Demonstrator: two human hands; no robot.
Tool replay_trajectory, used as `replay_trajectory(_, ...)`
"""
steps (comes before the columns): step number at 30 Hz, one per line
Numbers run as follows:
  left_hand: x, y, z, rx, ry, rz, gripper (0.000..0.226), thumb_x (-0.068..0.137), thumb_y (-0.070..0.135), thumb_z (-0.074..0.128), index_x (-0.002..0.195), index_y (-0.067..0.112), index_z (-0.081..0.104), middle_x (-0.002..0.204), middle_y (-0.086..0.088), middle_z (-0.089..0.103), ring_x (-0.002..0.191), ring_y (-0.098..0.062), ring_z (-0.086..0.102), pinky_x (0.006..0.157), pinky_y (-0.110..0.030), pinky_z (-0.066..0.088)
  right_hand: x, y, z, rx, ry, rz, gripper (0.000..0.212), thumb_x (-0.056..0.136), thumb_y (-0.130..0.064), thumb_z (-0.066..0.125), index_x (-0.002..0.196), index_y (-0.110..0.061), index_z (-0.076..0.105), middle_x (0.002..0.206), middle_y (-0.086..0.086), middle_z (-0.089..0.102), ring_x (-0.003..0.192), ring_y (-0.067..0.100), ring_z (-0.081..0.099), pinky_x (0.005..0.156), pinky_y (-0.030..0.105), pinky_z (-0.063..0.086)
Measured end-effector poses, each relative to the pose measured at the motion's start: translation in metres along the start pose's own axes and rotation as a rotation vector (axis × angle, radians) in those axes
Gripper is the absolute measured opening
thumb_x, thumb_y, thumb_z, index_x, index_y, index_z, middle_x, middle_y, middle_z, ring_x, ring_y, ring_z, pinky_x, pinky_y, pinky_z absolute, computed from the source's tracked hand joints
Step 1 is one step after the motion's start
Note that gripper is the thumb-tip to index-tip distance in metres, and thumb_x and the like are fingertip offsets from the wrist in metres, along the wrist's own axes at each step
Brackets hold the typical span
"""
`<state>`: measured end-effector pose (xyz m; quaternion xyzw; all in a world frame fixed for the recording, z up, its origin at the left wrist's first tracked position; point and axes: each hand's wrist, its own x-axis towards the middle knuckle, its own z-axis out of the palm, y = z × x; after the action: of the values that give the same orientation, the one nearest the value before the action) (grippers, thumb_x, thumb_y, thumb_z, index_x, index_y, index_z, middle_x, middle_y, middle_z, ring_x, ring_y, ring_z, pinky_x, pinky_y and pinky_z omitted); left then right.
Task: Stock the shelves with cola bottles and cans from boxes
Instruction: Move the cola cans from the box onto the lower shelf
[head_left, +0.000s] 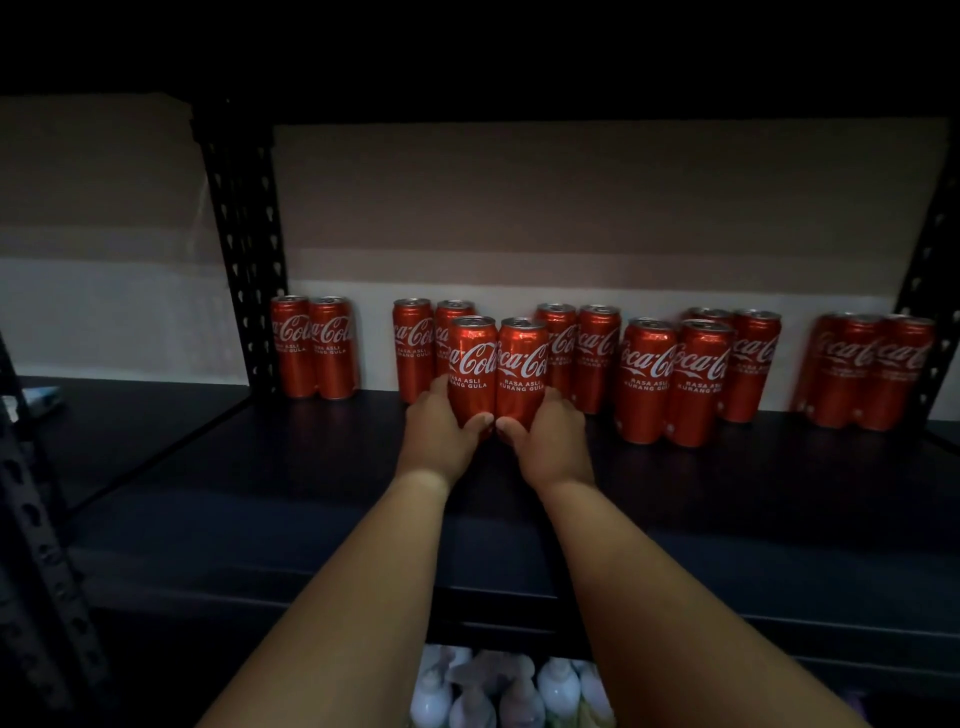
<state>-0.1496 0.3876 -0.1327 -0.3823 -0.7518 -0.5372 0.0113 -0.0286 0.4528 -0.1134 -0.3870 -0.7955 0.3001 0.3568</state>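
On the dark shelf board (701, 499) of a black metal rack, red Coca-Cola cans stand upright in small groups along a pale back wall (571, 208). At the front of the middle group, two cans stand side by side and touching. The left hand (439, 434) grips the left can (471, 371) low on its body, thumb curled across the front near the base and fingers wrapped round the far side. The right hand (553, 439) grips the right can (522, 374) the same way, its thumb meeting the can just beside the other thumb. Both cans look set down on the board, though their bases are hidden behind the hands. Both forearms reach in from the bottom edge of the view.

Directly behind the held pair stand four more cans (576, 353), partly hidden. To the far left, just beside a perforated upright post (244, 249), is a pair of cans (314, 348). To the right of the held cans a front pair (675, 382) stands nearer the shelf edge, with further cans (753, 358) behind it. Well apart at the far right, near another upright (930, 291), stands a last cluster (872, 371).

Below the shelf edge, the pale tops of plastic bottles (519, 691) show on a lower level. The scene is dim, and the left part of the rack is mostly lost in shadow.
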Motion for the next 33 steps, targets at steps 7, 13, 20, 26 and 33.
replay_trajectory(7,-0.001,0.001,-0.001,-0.028,0.0,0.014,0.063,0.085,0.023,0.083,0.14,0.018,0.053,0.136,-0.006,0.062,0.13,-0.026,0.057,0.112,-0.051,0.045,-0.003,0.002,-0.002,-0.033,-0.017,-0.015,0.071,0.09,-0.015,0.074,0.15,-0.009,0.036,0.148,0.012,0.044,0.138,0.03,0.044,0.113,0.037,0.036)
replay_trajectory(13,0.0,0.001,-0.001,0.003,0.015,0.012,0.062,0.084,0.024,0.083,0.138,0.017,0.053,0.135,-0.007,0.062,0.129,-0.026,0.057,0.111,-0.051,0.046,0.0,0.002,0.002,-0.043,-0.003,-0.019,0.071,0.09,-0.014,0.074,0.15,-0.009,0.036,0.146,0.013,0.046,0.134,0.03,0.048,0.11,0.037,0.039)
replay_trajectory(20,-0.002,0.004,0.0,0.038,0.025,0.019,0.066,0.084,0.027,0.084,0.139,0.015,0.05,0.136,-0.008,0.06,0.13,-0.027,0.056,0.11,-0.052,0.047,0.002,0.003,0.003,-0.057,0.008,-0.026,0.066,0.09,-0.014,0.075,0.146,-0.009,0.04,0.143,0.013,0.049,0.131,0.03,0.05,0.109,0.038,0.041)
replay_trajectory(26,-0.006,0.01,-0.001,0.118,0.066,0.044,0.064,0.083,0.029,0.085,0.133,0.011,0.05,0.133,-0.011,0.06,0.125,-0.029,0.058,0.106,-0.045,0.049,0.001,0.004,0.003,-0.069,0.013,-0.039,0.065,0.089,-0.014,0.076,0.144,-0.007,0.041,0.142,0.015,0.049,0.131,0.032,0.051,0.107,0.038,0.042)
replay_trajectory(33,-0.01,0.015,-0.002,0.162,0.087,0.04,0.066,0.082,0.032,0.085,0.132,0.01,0.05,0.132,-0.012,0.06,0.122,-0.03,0.06,0.101,-0.041,0.049,0.002,0.005,0.003,-0.069,0.016,-0.044,0.068,0.088,-0.014,0.077,0.145,-0.006,0.041,0.143,0.015,0.05,0.131,0.031,0.052,0.108,0.038,0.042)
